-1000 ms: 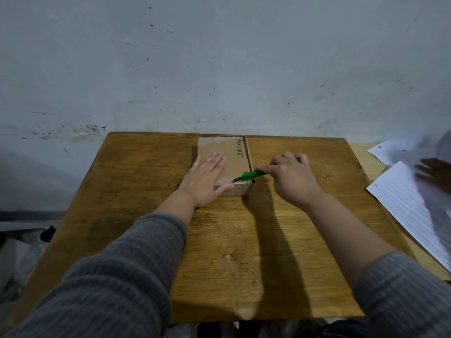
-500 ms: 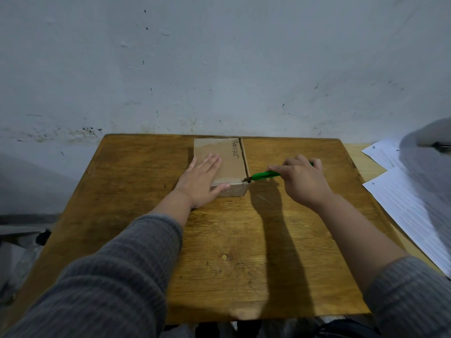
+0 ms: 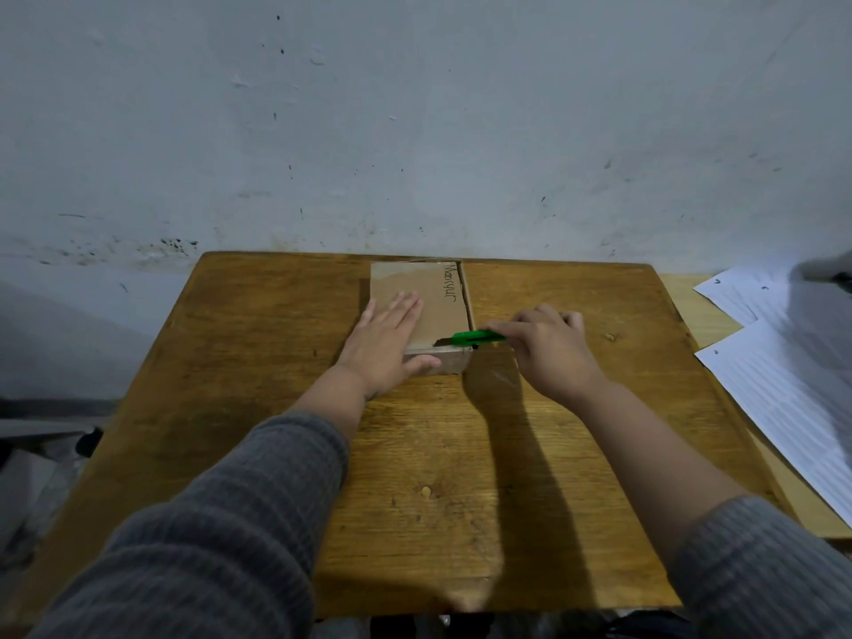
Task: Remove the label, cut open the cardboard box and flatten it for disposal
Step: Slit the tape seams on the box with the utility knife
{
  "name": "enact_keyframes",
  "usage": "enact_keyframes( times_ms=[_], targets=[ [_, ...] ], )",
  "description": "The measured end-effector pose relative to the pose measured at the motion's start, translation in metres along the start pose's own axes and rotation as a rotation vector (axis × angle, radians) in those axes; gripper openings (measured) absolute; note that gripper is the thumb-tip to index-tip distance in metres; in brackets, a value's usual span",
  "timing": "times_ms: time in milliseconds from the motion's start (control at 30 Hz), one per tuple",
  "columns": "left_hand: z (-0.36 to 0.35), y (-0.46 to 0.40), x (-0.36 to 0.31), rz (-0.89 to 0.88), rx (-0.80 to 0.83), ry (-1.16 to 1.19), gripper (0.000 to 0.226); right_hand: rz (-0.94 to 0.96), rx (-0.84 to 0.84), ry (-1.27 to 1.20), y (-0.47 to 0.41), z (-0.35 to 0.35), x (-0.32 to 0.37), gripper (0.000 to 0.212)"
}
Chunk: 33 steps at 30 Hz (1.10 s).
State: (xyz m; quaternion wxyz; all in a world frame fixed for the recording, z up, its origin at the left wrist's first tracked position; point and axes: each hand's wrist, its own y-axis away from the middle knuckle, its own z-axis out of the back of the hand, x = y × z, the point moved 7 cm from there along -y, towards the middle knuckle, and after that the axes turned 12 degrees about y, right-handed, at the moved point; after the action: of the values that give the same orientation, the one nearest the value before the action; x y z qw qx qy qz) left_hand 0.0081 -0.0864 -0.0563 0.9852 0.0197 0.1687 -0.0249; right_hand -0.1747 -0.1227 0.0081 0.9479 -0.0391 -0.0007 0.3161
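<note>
A closed cardboard box [image 3: 422, 311], handwriting along its right flap, lies at the far middle of a wooden table [image 3: 258, 389], where the left hand [image 3: 385, 343] spreads flat on the lid, thumb hooked over the near face, likely to stop it sliding. Just right of the box, the right hand [image 3: 548, 350] grips a green cutter [image 3: 470, 338], its blade laid at the near top edge, seemingly in the seam. White papers [image 3: 783, 385] lie well right of the box.

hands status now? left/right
Left hand: open, pressing flat on the cardboard box.
Right hand: gripping the green cutter, blade at the box's near edge.
</note>
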Motion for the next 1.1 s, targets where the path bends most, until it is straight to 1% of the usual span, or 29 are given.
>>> enact_keyframes(
  times_ms=[133,267,433,567,633,733,800,933,1100],
  targets=[
    [0.0,-0.001,0.003,-0.011,0.043,-0.002,0.097,0.048,0.016,0.04,-0.005,0.002,0.007,0.041],
    [-0.003,-0.003,0.004,-0.016,0.031,-0.019,0.096,0.065,0.0,0.068,-0.007,0.004,0.014,0.042],
    [-0.003,-0.003,0.005,-0.022,0.018,-0.026,0.095,0.13,-0.039,0.19,-0.007,0.01,0.022,0.048],
    [-0.003,-0.002,0.005,-0.018,0.044,-0.036,0.096,0.141,-0.022,0.228,-0.006,0.013,0.018,0.051],
    [-0.001,0.0,0.003,-0.02,0.045,-0.018,0.089,0.139,-0.004,0.225,-0.007,0.014,0.017,0.05],
    [0.003,0.003,0.001,-0.026,0.047,0.035,0.068,0.139,0.025,0.209,-0.008,0.013,0.015,0.051],
    [0.005,0.005,0.003,-0.035,0.068,0.065,0.061,0.134,0.041,0.19,-0.007,0.011,0.013,0.051],
    [0.009,0.004,0.008,-0.028,0.109,0.126,0.057,0.124,0.027,0.174,-0.007,0.006,0.011,0.051],
    [0.013,-0.006,0.013,0.021,0.229,0.148,0.061,0.121,0.021,0.158,-0.009,0.008,0.011,0.05]
  ],
)
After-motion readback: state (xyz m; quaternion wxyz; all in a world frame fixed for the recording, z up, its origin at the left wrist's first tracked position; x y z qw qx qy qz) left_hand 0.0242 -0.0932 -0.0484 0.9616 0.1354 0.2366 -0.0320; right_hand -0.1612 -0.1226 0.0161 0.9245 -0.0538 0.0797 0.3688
